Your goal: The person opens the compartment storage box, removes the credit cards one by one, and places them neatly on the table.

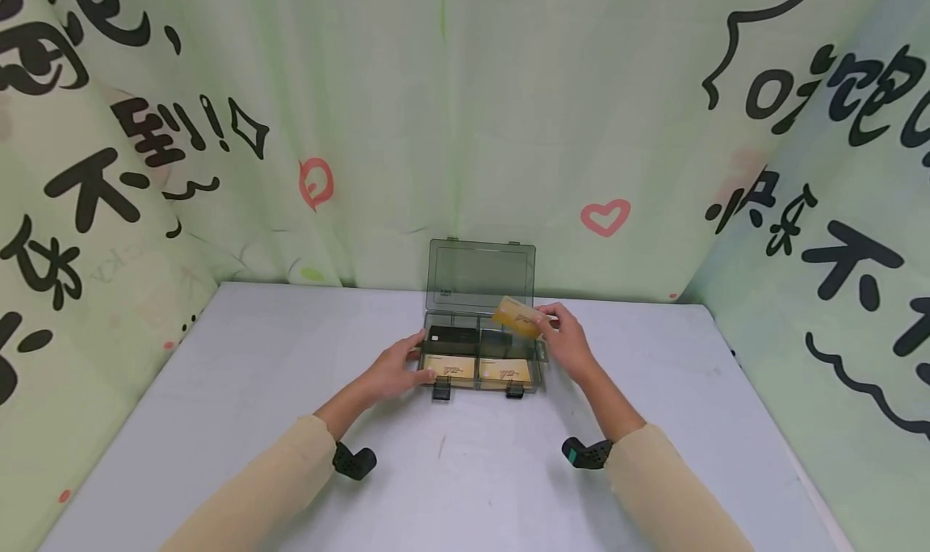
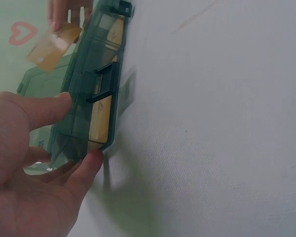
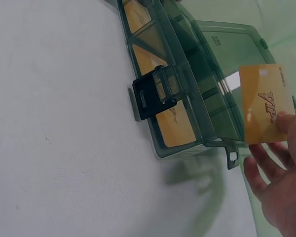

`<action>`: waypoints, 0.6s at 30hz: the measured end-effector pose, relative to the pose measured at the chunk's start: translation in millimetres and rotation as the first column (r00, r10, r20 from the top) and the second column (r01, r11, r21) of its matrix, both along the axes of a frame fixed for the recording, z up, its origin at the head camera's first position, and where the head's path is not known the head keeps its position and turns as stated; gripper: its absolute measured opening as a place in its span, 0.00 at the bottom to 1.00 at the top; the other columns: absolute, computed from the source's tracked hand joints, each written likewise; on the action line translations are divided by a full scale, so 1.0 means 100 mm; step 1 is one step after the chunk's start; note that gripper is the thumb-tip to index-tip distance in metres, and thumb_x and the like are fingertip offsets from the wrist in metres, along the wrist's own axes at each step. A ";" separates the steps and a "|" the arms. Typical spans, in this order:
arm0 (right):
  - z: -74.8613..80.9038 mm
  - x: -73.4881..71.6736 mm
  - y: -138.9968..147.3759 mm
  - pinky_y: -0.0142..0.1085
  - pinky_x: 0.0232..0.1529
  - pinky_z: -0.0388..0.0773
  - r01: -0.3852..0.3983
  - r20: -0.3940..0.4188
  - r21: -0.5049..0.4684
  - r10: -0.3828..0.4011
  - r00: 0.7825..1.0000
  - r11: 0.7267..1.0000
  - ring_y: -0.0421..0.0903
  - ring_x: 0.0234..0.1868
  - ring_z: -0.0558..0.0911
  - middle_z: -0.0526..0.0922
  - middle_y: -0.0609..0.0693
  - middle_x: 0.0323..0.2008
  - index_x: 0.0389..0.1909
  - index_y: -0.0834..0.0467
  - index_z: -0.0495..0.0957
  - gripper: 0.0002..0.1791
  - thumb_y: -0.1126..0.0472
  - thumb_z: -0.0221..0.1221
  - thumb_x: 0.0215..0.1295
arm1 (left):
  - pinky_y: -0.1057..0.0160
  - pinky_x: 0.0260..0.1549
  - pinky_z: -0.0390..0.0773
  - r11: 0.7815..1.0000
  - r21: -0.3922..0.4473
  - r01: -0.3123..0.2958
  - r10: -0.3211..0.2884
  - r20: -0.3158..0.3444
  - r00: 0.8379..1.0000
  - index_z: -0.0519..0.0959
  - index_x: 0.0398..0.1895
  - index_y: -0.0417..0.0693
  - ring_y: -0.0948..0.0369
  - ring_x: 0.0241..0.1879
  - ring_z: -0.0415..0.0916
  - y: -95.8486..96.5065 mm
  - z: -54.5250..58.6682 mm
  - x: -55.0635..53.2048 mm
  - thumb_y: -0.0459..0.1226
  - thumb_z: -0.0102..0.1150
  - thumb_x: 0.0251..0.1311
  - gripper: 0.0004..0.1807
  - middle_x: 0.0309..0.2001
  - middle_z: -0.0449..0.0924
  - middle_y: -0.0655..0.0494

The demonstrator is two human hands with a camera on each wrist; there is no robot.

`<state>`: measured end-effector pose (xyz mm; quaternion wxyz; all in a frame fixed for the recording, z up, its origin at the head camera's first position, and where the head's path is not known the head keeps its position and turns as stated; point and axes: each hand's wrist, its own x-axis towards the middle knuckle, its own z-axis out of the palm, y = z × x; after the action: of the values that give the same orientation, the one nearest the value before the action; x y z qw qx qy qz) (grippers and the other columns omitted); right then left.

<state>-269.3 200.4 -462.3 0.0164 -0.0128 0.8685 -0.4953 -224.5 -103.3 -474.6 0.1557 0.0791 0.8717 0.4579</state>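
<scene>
A see-through dark green plastic box (image 1: 477,374) stands on the table with its lid (image 1: 481,271) raised at the back. Gold cards (image 1: 450,366) lie in its two front compartments, and a black item (image 1: 454,336) fills part of the back left one. My left hand (image 1: 395,369) holds the box by its left end, thumb over the front rim and fingers along the side. Between thumb and fingers, my right hand (image 1: 565,338) pinches a gold card (image 3: 264,101) marked VIP, raised above the box's back right part.
Two black latches (image 1: 441,389) hang off the box's front edge. White cloth covers the table (image 1: 450,487). Behind and at both sides hang pale green curtains (image 1: 378,116) with black lettering and red hearts. Each wrist wears a black device (image 1: 354,461).
</scene>
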 end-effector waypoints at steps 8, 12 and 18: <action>0.01 0.01 0.09 0.41 0.50 0.83 -0.023 0.002 -0.142 0.023 1.000 0.990 0.61 0.62 0.74 0.68 0.64 0.61 0.53 0.65 0.63 0.16 0.57 0.46 0.76 | 0.45 0.69 0.61 1.000 0.014 0.017 -0.017 -0.009 1.000 0.49 0.77 0.46 0.46 0.70 0.62 -0.01 0.02 0.00 0.38 0.62 0.63 0.43 0.75 0.54 0.43; 0.01 0.02 0.11 0.40 0.49 0.83 -0.014 0.004 -0.150 0.015 1.000 0.989 0.62 0.61 0.75 0.69 0.65 0.61 0.53 0.65 0.62 0.15 0.57 0.46 0.76 | 0.44 0.69 0.61 0.999 0.027 0.024 -0.023 -0.011 1.000 0.49 0.77 0.46 0.46 0.70 0.62 -0.01 0.02 0.00 0.38 0.62 0.62 0.44 0.75 0.54 0.43; 0.00 0.03 0.14 0.45 0.52 0.81 0.004 0.010 -0.120 -0.003 1.000 0.993 0.62 0.60 0.76 0.69 0.66 0.61 0.55 0.65 0.63 0.15 0.59 0.48 0.75 | 0.44 0.69 0.60 0.999 0.026 0.026 -0.025 -0.019 0.999 0.49 0.77 0.45 0.46 0.70 0.63 -0.01 0.01 0.00 0.37 0.62 0.62 0.44 0.74 0.56 0.42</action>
<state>-265.9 214.8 -462.1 0.0191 -0.0097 0.8370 -0.5468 -224.3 -104.5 -473.5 0.1521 0.0965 0.8661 0.4663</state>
